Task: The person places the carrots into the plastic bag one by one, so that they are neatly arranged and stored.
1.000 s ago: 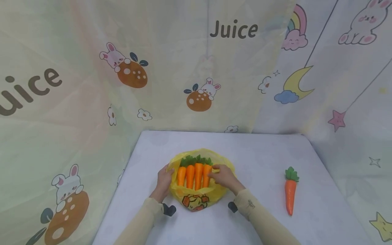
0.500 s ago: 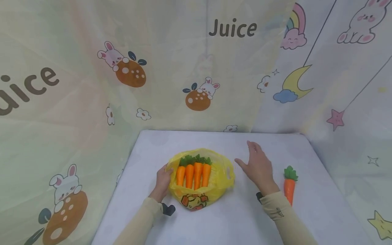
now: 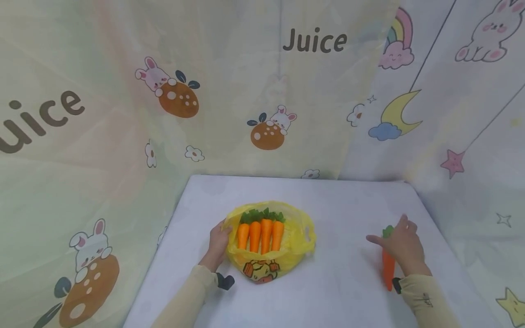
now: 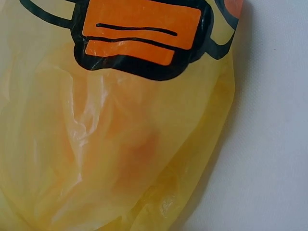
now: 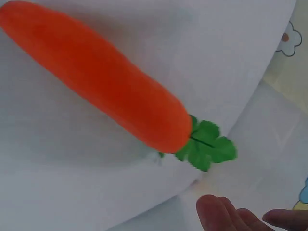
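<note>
In the head view a yellow plastic bag (image 3: 293, 259) lies with its mouth spread, and several orange carrots (image 3: 266, 237) with green tops sit side by side in it. My left hand (image 3: 218, 243) pinches the bag's left rim. The left wrist view shows only the bag's printed side (image 4: 144, 115); that hand is out of sight there. Over a single carrot (image 3: 388, 269) on the right side of the table, my right hand (image 3: 404, 248) hovers with thumb and fingers apart. The right wrist view shows this carrot (image 5: 101, 77) whole, with the fingertips (image 5: 211, 211) apart from its leaves.
The white table (image 3: 340, 296) is bounded at the back and sides by hanging cloth (image 3: 229, 150) printed with rabbits and flowers. Bare tabletop lies between the bag and the single carrot.
My right hand has let go of the carrot in the bag and moved right, over to the single carrot. The left hand stays at the bag's rim.
</note>
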### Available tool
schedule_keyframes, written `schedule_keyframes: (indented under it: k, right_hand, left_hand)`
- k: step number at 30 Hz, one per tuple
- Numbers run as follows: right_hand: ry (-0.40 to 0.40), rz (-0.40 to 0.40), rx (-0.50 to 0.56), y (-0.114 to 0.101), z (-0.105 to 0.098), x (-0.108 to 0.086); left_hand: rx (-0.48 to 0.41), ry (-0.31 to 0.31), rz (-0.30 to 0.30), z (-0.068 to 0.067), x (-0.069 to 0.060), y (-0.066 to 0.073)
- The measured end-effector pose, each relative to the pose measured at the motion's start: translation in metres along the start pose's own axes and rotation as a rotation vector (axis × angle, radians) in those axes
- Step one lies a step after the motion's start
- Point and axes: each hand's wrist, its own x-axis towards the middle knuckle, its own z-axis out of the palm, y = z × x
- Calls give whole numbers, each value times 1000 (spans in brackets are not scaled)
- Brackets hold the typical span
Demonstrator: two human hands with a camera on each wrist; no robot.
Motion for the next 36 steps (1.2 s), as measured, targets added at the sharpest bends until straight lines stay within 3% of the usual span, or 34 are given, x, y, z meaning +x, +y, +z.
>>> schedule_keyframes:
  k: [5,10,22,27,32,36]
  right_hand:
    - [-248,219,55,25,7,1]
    - [-348,316,86,37,18,2]
    - [-244,256,65,48,39,-3]
    - [-245,217,53,46,45,-1]
    - [-302,117,155,35,51,-2]
    - [-336,83,329,18,62,-5]
  left_hand:
    - [15,-6,13,-1,-2,1]
    - [9,-7,17,-1,0,1]
    - [7,-4,-3,1,2,-4]
    - [13,-6,2,1,1,-4]
    - [16,-6,7,1,0,0]
    - [16,-8,11,0,-1,1]
